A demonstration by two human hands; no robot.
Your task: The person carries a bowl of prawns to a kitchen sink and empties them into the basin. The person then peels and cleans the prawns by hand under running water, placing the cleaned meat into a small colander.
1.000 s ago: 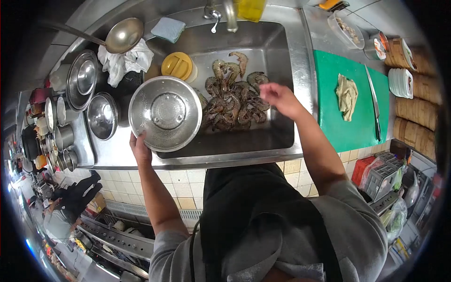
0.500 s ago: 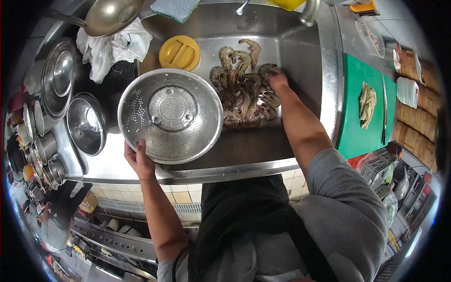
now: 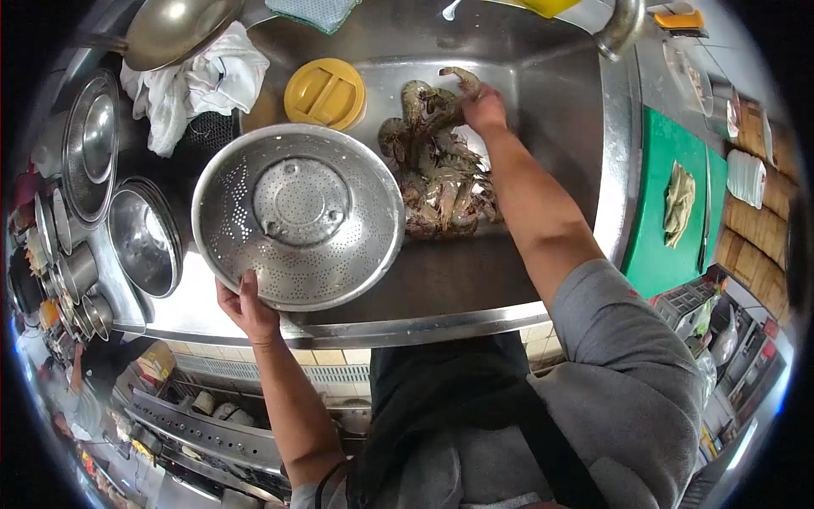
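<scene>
My left hand [image 3: 252, 314] grips the near rim of a metal colander [image 3: 301, 204], thumb over the edge, and the colander's inside faces up. The colander hangs over the sink's left part and front edge. A pile of raw shrimp [image 3: 445, 182] lies on the bottom of the sink [image 3: 551, 110]. At the pile's far right side, my right hand [image 3: 485, 110] is closed around shrimp, its fingertips partly hidden. One curled shrimp [image 3: 462, 78] shows just beyond those fingers.
Behind the colander stands a yellow-lidded tub [image 3: 325, 93]. Steel bowls [image 3: 146, 237], a wok [image 3: 180, 32] and a white cloth [image 3: 199, 85] are at left. On the right, a green cutting board [image 3: 657, 187] bears a folded cloth [image 3: 680, 204] and a knife [image 3: 706, 208].
My right hand has moved from the pile's right side to its far end, closer to the curled shrimp. The colander stays in my left hand. The view has shifted slightly.
</scene>
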